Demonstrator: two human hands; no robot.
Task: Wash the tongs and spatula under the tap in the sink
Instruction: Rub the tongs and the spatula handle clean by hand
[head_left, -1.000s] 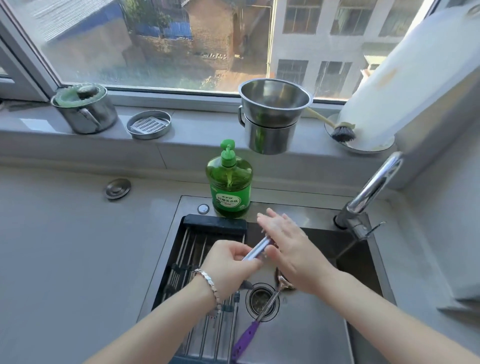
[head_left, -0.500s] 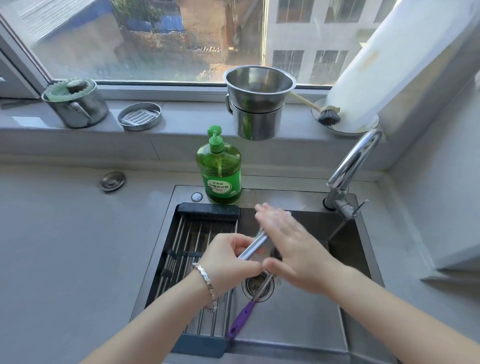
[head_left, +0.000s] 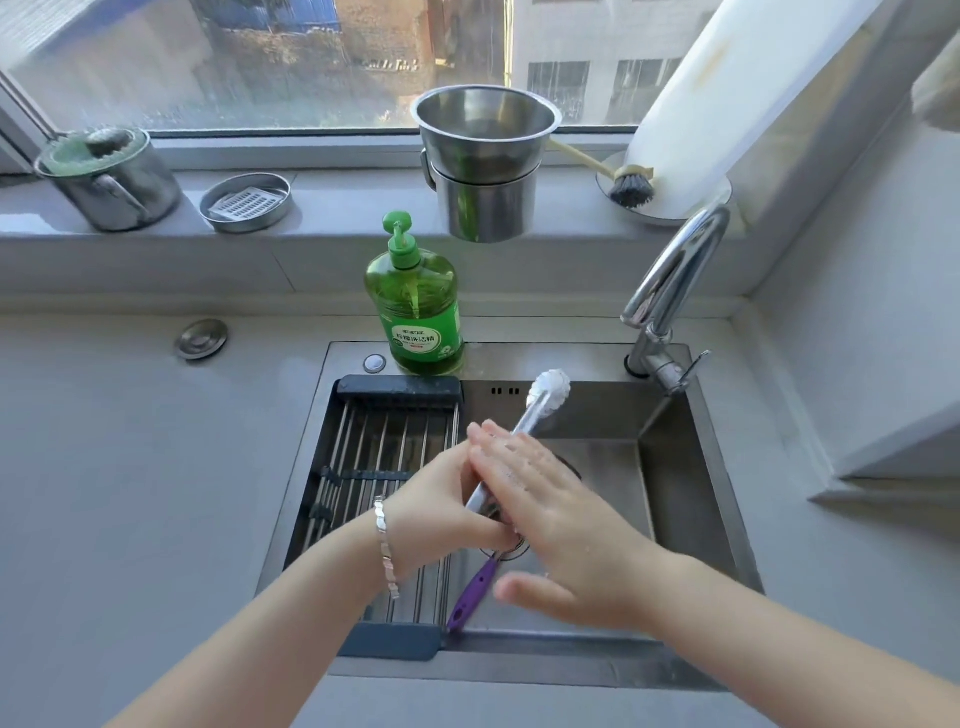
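Metal tongs (head_left: 540, 402) with whitish tips point up and away over the steel sink (head_left: 691, 499). My left hand (head_left: 441, 512) grips their lower end. My right hand (head_left: 550, 514) lies flat across the tongs' arms, fingers stretched out and soapy. A purple-handled utensil, perhaps the spatula (head_left: 470, 592), lies on the sink floor under my hands; its head is hidden near the drain. The chrome tap (head_left: 675, 275) stands at the sink's back right corner. I see no water running from it.
A roll-up drying rack (head_left: 374, 452) covers the sink's left half. A green soap bottle (head_left: 418, 306) stands behind it. On the sill are a lidded metal pot (head_left: 111, 179), a soap dish (head_left: 245, 202), stacked steel pots (head_left: 483, 166) and a dish brush (head_left: 626, 182).
My right hand has slid down the tongs toward me, uncovering their whitish tips. The view has tilted down and pulled closer to the sink. My left hand keeps its grip.
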